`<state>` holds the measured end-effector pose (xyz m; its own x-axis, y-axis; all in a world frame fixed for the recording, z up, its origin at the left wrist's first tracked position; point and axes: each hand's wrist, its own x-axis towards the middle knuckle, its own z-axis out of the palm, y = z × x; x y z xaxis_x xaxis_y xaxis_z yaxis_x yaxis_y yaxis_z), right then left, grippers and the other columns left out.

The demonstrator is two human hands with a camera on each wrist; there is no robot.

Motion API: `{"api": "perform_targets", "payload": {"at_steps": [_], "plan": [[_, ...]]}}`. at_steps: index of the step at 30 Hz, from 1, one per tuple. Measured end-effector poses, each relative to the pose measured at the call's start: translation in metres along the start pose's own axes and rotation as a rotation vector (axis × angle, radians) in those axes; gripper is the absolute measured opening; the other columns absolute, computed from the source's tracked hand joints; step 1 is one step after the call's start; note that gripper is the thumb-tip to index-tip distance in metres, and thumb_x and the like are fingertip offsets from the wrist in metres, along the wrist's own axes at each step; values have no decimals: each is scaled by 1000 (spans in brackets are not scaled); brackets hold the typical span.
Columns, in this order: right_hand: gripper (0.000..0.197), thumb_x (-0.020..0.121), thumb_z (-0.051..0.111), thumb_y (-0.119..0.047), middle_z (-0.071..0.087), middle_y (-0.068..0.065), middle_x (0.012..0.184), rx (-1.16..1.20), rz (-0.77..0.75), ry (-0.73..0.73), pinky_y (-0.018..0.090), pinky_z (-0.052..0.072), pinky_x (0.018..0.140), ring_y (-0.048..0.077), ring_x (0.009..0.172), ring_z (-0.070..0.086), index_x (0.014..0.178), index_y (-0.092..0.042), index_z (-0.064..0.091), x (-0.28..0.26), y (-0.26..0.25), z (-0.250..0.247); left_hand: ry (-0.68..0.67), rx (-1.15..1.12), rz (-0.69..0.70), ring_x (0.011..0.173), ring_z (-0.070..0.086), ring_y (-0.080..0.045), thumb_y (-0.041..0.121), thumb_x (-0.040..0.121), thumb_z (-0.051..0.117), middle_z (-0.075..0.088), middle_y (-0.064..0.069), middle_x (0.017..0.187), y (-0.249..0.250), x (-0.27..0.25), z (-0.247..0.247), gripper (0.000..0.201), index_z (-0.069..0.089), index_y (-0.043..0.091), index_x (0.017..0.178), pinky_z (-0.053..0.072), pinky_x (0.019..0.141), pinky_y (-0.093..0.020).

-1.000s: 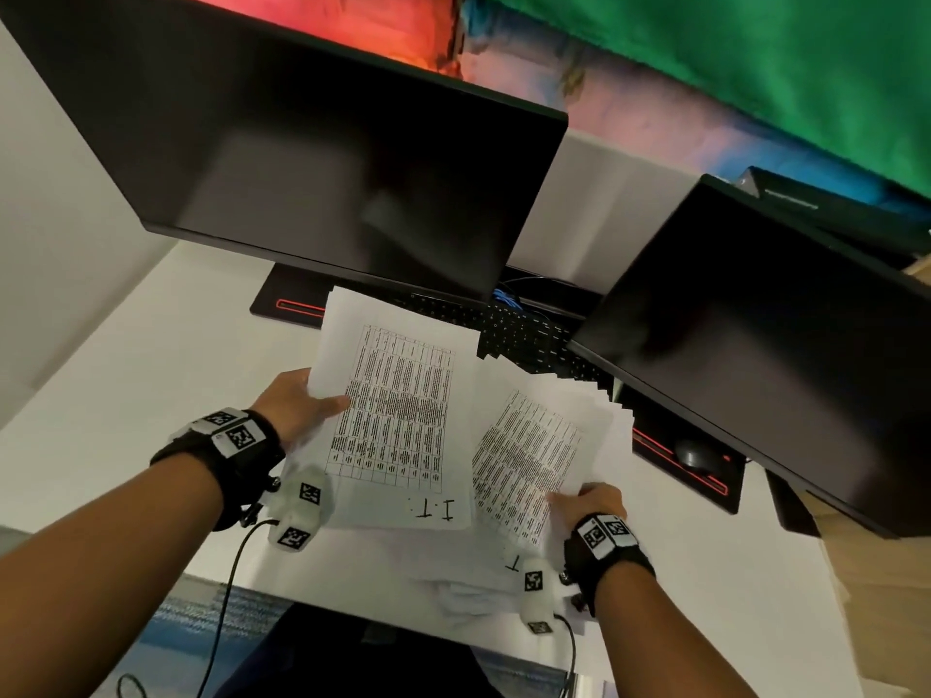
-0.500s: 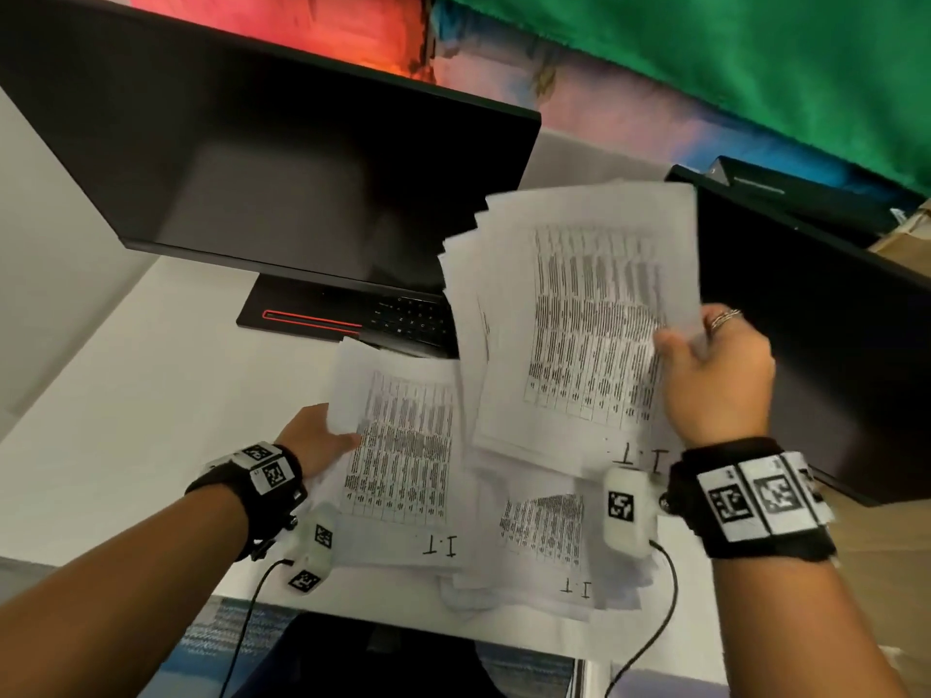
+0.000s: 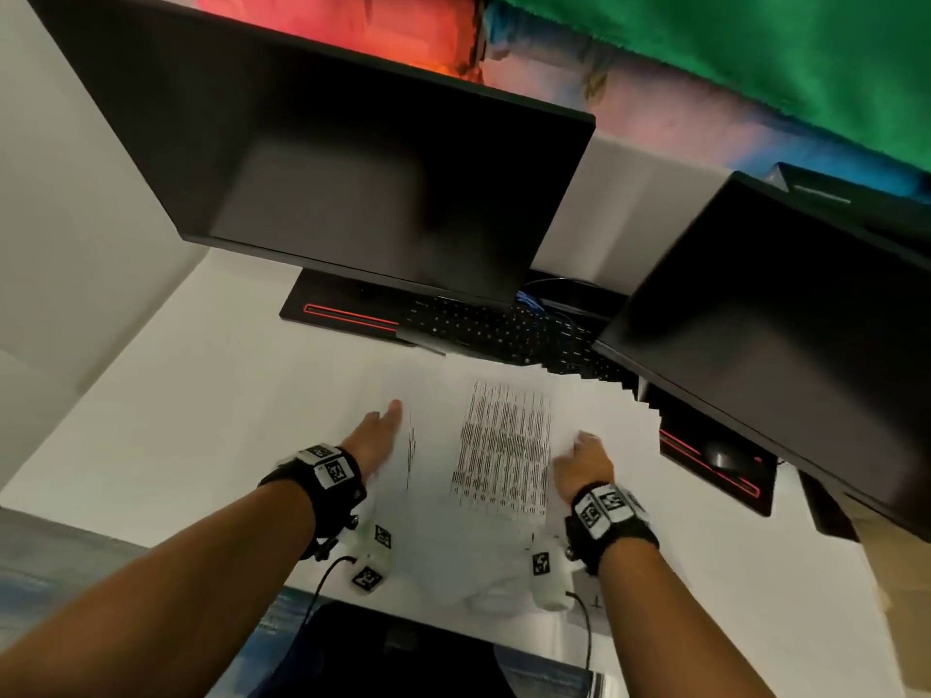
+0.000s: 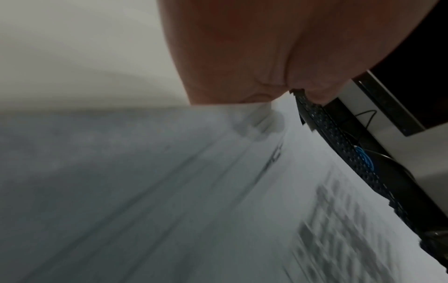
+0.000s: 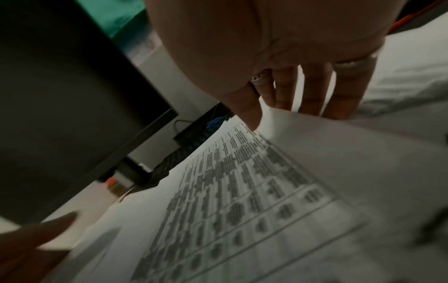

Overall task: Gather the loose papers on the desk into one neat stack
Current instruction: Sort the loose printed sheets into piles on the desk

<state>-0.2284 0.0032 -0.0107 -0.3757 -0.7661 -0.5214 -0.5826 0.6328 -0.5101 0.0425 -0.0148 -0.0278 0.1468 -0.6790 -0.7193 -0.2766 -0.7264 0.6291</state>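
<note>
Flanking one paper pile (image 3: 504, 445): two hands, left hand (image 3: 375, 438), right hand (image 3: 584, 463); two monitors (image 3: 352, 193).

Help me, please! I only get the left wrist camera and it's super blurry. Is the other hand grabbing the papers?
Observer: Yes. The right hand pinches the edge of the top printed sheet, thumb on the printed side, fingers behind.
Operator: Is the pile tidy?
Observer: Not yet. In the head view the papers fan out at their far right corner, over the keyboard.
Operator: How does the left hand look from above?
Observer: The left hand lies flat, fingers straight, against the pile's left edge.
</note>
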Motion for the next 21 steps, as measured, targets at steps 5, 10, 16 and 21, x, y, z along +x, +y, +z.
{"api": "perform_targets", "payload": {"at_steps": [5,10,16,21], "plan": [[56,98,45,-3,37,10,156,-52,-47,-35,29,29,114,26,142,37,152,-6,32,-9,1,32,32,257,41,125,51,-35,39,96,58,47,-19,141,-3,1,11,67,31,-1,141,41,90,-37],[67,99,54,-19,27,6,162,27,-100,-75,33,25,119,24,147,29,156,-9,21,-18,14,39,84,362,170,122,53,-34,21,92,66,53,-13,122,-4,4,8,42,42,3,121,42,87,-35],[116,75,72,-62,16,12,161,-237,367,188,55,30,112,38,142,23,157,-9,8,-13,59,0,161,305,345,98,60,-21,16,89,68,66,-8,120,-11,9,-34,40,57,11,127,44,83,-32],[119,65,75,-68,32,13,150,-368,292,206,55,32,108,36,135,32,153,-9,21,-3,69,3,167,249,308,81,64,-21,20,91,67,69,-7,103,-13,11,-54,33,56,16,122,51,67,-33]]}}
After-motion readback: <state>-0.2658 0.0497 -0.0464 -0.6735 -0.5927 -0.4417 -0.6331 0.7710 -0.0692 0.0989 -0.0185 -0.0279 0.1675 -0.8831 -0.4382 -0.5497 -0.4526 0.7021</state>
